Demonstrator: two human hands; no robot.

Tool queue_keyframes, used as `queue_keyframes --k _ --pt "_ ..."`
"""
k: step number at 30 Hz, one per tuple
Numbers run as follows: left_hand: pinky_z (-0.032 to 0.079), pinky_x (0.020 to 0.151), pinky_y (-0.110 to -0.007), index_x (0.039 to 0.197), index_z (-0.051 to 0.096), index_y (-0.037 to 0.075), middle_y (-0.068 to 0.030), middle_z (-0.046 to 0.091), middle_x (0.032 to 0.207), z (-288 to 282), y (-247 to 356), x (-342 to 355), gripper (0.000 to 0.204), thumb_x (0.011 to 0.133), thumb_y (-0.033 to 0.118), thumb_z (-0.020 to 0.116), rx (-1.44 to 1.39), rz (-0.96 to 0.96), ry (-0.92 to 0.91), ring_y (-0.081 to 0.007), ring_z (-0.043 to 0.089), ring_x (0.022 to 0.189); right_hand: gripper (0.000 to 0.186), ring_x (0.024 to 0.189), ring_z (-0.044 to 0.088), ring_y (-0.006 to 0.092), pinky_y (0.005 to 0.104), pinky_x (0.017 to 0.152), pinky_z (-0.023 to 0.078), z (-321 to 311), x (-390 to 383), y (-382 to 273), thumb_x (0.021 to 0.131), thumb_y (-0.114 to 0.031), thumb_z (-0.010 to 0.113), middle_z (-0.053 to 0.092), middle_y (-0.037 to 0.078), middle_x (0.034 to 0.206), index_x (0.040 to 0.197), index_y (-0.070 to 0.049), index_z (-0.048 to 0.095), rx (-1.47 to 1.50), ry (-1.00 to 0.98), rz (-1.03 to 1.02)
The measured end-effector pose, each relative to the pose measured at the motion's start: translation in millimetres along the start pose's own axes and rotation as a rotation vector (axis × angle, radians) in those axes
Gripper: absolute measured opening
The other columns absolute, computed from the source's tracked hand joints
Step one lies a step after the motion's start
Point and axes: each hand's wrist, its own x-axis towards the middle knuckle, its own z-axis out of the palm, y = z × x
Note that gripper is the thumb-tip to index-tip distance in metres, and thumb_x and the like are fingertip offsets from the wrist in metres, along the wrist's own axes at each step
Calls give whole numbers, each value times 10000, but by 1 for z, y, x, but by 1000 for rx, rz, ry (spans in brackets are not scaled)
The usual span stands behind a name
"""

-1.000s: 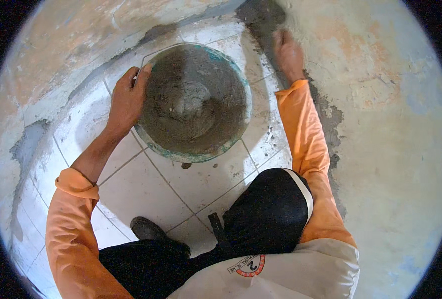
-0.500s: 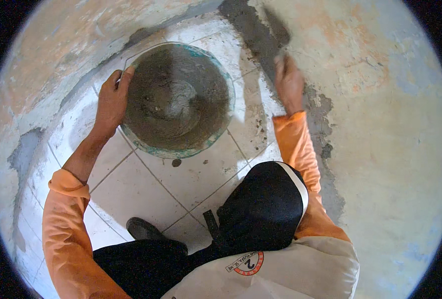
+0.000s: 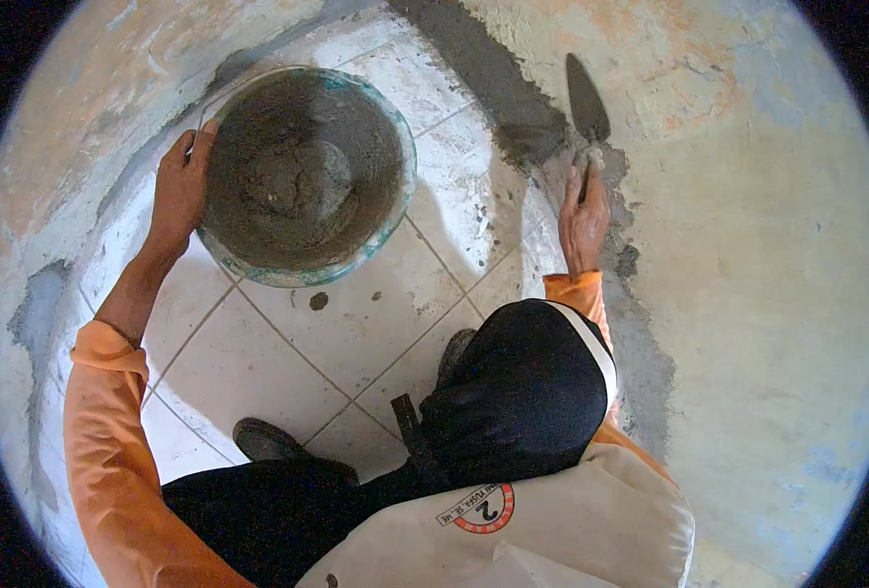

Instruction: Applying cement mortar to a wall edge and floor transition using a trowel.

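My left hand [image 3: 179, 181] grips the left rim and wire handle of a round basin [image 3: 405, 176], whose teal rim is smeared with cement. Grey wet mortar [image 3: 297, 196] coats its inside and lies in the bottom. My right hand [image 3: 583, 220] is closed on the handle of a pointed trowel [image 3: 586, 98], its blade pointing away from me against the right wall. Just left of the blade, a dark band of fresh mortar [image 3: 493, 78] runs along the wall's foot.
Flaking painted walls [image 3: 748, 245] rise at the right and left [image 3: 62, 186], with grey patches at their bases. Dirty white floor tiles [image 3: 277, 353] carry mortar spots and crumbs. My dark-clad knee [image 3: 513, 392] and a shoe [image 3: 263, 439] are in the lower middle.
My left hand and the basin have shifted left. My right hand has come down toward me along the right wall, and the trowel, blurred or unseen earlier, now shows clearly.
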Motion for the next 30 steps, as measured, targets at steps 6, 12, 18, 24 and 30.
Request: queue_keyframes --k 6,12,18,24,30 --pt "478 971 -375 1272 666 -26 -162 712 1156 -4 -2 -2 630 1069 555 530 -69 -114 -65 -249 649 1026 380 947 706 493 565 794 578 -3 -55 90 1049 -319 592 733 223 1141 1357 -101 637 -290 -357 -145" --pt "479 996 -378 1351 651 -13 -176 707 1220 -3 7 -5 676 1062 586 530 36 -95 2 -254 656 1090 405 1038 707 479 513 862 583 -65 -18 68 1065 -311 605 711 262 1214 1377 -53 624 -185 -204 -51" --pt "479 1002 -396 1359 646 -15 -178 702 1237 -8 6 -9 682 1065 589 525 2 -81 -14 -264 654 1100 410 1150 673 459 492 921 566 -60 -31 37 1066 -263 608 674 275 1301 1389 -11 607 -75 28 -10" --pt "483 988 -395 1327 657 -20 -182 707 1201 -8 1 -4 653 1069 566 530 -28 -92 -41 -266 652 1076 459 1062 687 488 549 880 573 0 -85 89 1045 -321 596 670 252 1298 1450 -108 564 -268 -417 -2" --pt "487 951 -388 1286 674 -22 -169 716 1151 -8 0 1 625 1069 549 538 -46 -46 -61 -253 647 1015 491 1043 672 533 580 864 548 20 -101 84 1045 -333 576 655 302 1305 1480 -111 526 -226 -359 112"
